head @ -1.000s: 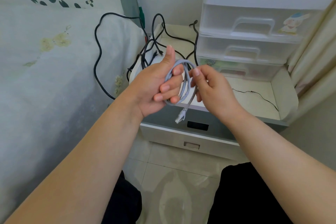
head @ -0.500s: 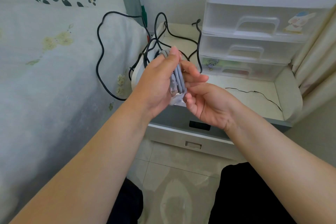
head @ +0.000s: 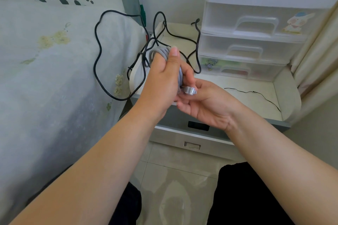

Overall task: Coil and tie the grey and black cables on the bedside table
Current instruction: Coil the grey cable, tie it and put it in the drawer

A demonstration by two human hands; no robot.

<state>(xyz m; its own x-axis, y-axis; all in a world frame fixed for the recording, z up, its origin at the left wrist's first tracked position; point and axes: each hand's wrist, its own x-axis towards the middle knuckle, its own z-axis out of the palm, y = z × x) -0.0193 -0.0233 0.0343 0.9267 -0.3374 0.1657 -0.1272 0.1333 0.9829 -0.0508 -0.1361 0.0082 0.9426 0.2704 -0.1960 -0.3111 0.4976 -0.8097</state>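
**Securing the grey coil: plug end brought round to the right hand**

Comparing this moment with the view one second ago, the grey cable (head: 165, 53) no longer hangs as an open loop between the hands; it is flattened into a narrow bundle gripped edge-on in the left hand (head: 161, 82), thumb up along its side. The clear plug (head: 190, 90), which dangled below a second ago, lies across the fingers of the right hand (head: 204, 104), palm up and fingers loosely curled beneath it; whether they pinch it cannot be told. The coiling of this cable thus appears done, and tying is judged the step in hand. The bundle is held in the air above the front-left edge of the bedside table (head: 259, 95). The black cable (head: 98, 56) is slack and uncoiled, looping from the table onto the bed (head: 45, 71). The grey jacket reads as matt, smooth and round in section; the plug is hard, translucent plastic; the black lead is thinner and glossy. A fine black thread (head: 254, 93) lies on the white tabletop.
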